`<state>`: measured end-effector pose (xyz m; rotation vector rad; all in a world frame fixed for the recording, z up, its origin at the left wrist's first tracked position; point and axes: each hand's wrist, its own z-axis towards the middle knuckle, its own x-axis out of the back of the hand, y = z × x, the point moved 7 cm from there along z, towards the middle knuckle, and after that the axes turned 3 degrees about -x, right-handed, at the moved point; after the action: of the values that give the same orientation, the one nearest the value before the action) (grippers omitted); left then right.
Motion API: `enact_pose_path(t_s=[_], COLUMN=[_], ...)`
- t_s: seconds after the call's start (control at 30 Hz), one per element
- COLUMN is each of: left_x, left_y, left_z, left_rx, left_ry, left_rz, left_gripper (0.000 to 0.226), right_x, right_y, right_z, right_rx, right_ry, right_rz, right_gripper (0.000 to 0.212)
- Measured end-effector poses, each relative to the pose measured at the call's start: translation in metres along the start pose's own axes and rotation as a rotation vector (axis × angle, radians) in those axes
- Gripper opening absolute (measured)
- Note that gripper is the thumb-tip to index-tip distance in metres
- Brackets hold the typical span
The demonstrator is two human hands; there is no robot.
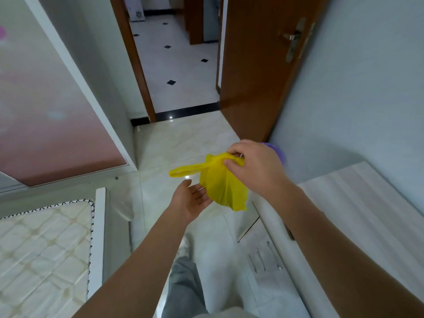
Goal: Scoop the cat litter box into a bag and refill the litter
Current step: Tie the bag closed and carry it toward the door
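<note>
A yellow plastic bag (pixel 221 184) hangs crumpled in front of me, one handle loop sticking out to the left. My right hand (pixel 254 166) pinches the bag's top between thumb and fingers. My left hand (pixel 191 199) is open, palm up, just below and left of the bag, its fingertips touching the bag's lower side. A purple object (pixel 276 150) peeks out behind my right hand; what it is cannot be told. No litter box or litter is in view.
A brown door (pixel 259 65) stands open onto a tiled hallway (pixel 176 65). A bare mattress (pixel 43 253) lies at the lower left, a pale cabinet (pixel 358 216) at the right, a pink wardrobe panel (pixel 41 106) on the left. Glossy floor tiles (pixel 174 143) run between them.
</note>
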<state>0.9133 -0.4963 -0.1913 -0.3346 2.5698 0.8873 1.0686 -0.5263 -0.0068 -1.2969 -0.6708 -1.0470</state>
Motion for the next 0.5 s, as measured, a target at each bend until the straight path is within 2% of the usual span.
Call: enact_pose_path(t_s=[0.13,0.5], left_x=[-0.017,-0.093], left_y=[0.039,0.161], left_z=[0.056,0.184], left_rx=[0.043,0.128], left_ry=[-0.035,-0.150], left_rz=[0.022,0.150], left_gripper=[0.040,0.040], right_x=[-0.017,-0.029], right_y=[0.012,0.050], right_z=[0.059,0.205], right_rx=[-0.058,-0.250], right_ry=[-0.009,0.118], right_rz=[0.008,-0.008], right_gripper=[0.016,0.016])
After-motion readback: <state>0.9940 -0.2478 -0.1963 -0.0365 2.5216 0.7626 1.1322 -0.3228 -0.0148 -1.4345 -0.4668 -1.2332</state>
